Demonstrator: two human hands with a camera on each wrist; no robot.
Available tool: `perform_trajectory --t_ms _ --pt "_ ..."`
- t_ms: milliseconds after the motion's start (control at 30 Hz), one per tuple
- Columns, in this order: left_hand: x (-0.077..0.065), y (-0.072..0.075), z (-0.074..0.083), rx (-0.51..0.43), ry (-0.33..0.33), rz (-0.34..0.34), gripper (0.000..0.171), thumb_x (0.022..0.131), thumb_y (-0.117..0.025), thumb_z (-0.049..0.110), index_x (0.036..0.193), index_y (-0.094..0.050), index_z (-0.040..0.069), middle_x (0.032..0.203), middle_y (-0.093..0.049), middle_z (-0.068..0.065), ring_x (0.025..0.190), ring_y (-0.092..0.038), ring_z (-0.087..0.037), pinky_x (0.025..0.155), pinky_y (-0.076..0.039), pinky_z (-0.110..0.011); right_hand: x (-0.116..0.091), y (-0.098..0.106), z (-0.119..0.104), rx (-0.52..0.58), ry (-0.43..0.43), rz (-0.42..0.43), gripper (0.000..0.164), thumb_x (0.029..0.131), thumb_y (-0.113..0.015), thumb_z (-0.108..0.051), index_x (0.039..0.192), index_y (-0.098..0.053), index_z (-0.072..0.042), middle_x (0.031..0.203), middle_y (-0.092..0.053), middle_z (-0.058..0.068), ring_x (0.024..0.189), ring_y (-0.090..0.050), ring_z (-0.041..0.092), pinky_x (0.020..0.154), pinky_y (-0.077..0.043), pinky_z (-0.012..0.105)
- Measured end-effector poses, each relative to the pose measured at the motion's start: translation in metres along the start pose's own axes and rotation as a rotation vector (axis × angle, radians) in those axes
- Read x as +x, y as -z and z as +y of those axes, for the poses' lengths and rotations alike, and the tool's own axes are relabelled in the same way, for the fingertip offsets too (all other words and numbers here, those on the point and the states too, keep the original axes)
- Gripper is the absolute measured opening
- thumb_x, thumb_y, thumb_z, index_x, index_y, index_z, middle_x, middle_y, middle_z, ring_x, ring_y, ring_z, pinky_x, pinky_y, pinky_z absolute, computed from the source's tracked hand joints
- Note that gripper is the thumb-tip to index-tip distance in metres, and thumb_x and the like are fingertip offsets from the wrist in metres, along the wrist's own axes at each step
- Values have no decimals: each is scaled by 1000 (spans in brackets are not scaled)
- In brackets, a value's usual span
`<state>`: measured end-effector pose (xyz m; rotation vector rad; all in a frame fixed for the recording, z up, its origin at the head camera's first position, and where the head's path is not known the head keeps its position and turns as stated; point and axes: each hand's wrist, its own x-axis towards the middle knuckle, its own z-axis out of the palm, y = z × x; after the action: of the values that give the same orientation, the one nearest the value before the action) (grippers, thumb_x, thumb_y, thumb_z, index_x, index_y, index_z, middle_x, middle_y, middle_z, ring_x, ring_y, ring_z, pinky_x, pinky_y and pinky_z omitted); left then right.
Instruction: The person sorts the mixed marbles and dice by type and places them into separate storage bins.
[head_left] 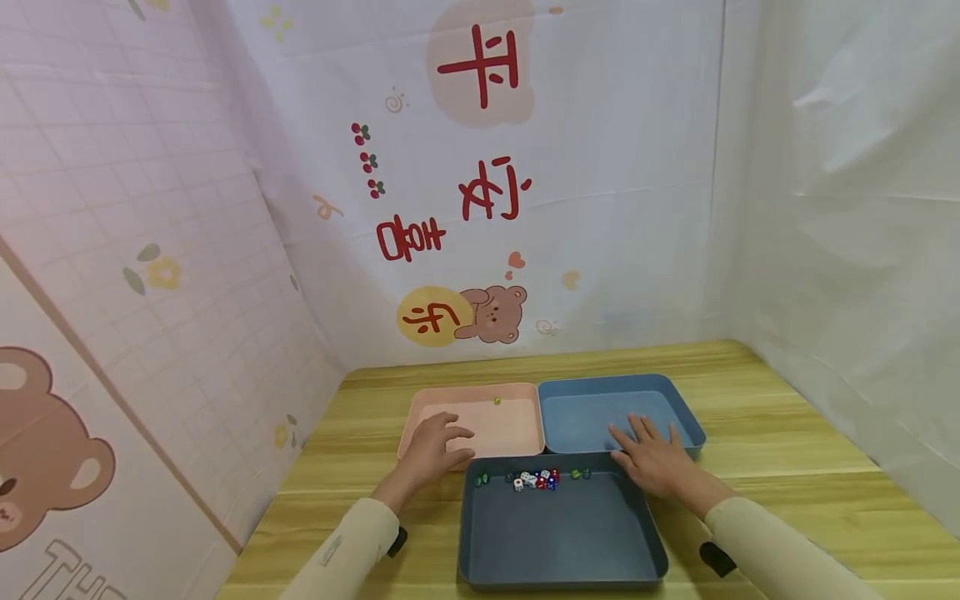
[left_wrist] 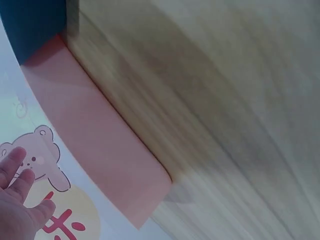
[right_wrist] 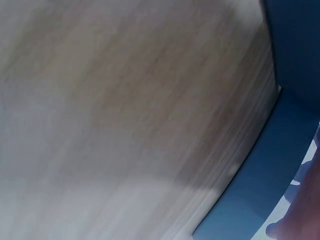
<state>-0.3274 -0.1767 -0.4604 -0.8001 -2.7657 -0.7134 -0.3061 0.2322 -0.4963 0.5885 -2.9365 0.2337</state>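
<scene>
My left hand [head_left: 432, 450] hovers at the near left side of the pink tray [head_left: 480, 427], fingers loosely bent and holding nothing. Over the front rim of the blue tray [head_left: 592, 412], my right hand [head_left: 652, 457] is spread palm down, with nothing in it; whether it touches the tray I cannot tell. In front stands a dark grey tray [head_left: 562, 542]. Along its far side lie several small dice [head_left: 542, 482], white, red and blue. Small green pieces [head_left: 482, 480] lie near its far left corner. A tiny yellow piece [head_left: 497, 401] sits in the pink tray.
The trays stand together on a wood-grain table [head_left: 780, 433], the pink and blue ones side by side behind the grey one. A printed white cloth [head_left: 622, 250] hangs behind the table, and another cloth [head_left: 150, 350] hangs at the left.
</scene>
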Motion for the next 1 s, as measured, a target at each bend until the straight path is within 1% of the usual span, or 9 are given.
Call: perform_trajectory --t_ms 133,233,333,433,600,767,833,900,1000 --pt "-4 -3 3 5 -14 -11 30 92 -73 27 115 -74 8 137 -52 -24 132 -42 -43 109 -28 -61 2 -5 4 39 -3 -18 61 105 -36 -51 149 -45 -10 152 -32 30 139 -29 52 103 -12 79" --pt "-7 -7 6 10 -35 -19 29 91 -74 26 113 -75 9 138 -51 -24 132 -42 -44 109 -27 -61 2 -10 7 68 -14 -18 66 103 -37 -56 150 -44 -10 152 -32 31 138 -29 53 102 -12 80" --pt "-11 -12 9 32 -47 -28 26 89 -76 26 111 -76 11 138 -51 -24 132 -42 -43 109 -27 -60 3 -12 8 80 -26 -20 68 102 -39 -58 150 -44 -11 153 -31 30 139 -29 53 101 -13 80" --pt "-14 -16 10 46 -44 -34 23 88 -77 27 108 -77 14 137 -52 -23 133 -41 -42 110 -26 -60 3 -10 6 73 -27 -33 69 101 -40 -59 150 -44 -10 152 -32 31 138 -30 53 100 -14 81" --pt "-18 -22 11 58 -47 -38 22 88 -77 27 105 -77 13 137 -52 -23 134 -40 -43 110 -22 -65 1 -3 2 81 -22 -52 68 100 -44 -57 149 -45 -8 151 -33 32 136 -31 54 99 -14 81" --pt "-20 -26 11 119 -21 -58 24 86 -78 31 104 -77 15 139 -51 -22 137 -37 -42 110 -21 -67 1 -2 3 52 -15 -62 68 100 -43 -58 150 -44 -11 151 -33 32 135 -32 55 99 -15 81" --pt "-21 -27 11 141 -8 -66 25 86 -78 33 104 -77 15 139 -52 -21 137 -37 -42 110 -21 -66 1 -2 2 62 -17 -60 69 100 -44 -58 150 -44 -11 151 -33 32 135 -32 56 99 -14 82" --pt "-20 -27 12 146 1 -73 25 86 -77 33 104 -78 15 139 -52 -21 138 -37 -41 111 -21 -66 1 0 1 70 -18 -62 68 100 -46 -56 149 -45 -9 150 -33 34 134 -33 57 98 -14 82" --pt "-19 -28 14 148 8 -79 24 86 -77 32 103 -78 14 139 -53 -21 138 -37 -42 111 -21 -66 1 0 -1 74 -26 -71 69 99 -47 -57 149 -46 -9 150 -33 33 134 -33 56 99 -14 82"
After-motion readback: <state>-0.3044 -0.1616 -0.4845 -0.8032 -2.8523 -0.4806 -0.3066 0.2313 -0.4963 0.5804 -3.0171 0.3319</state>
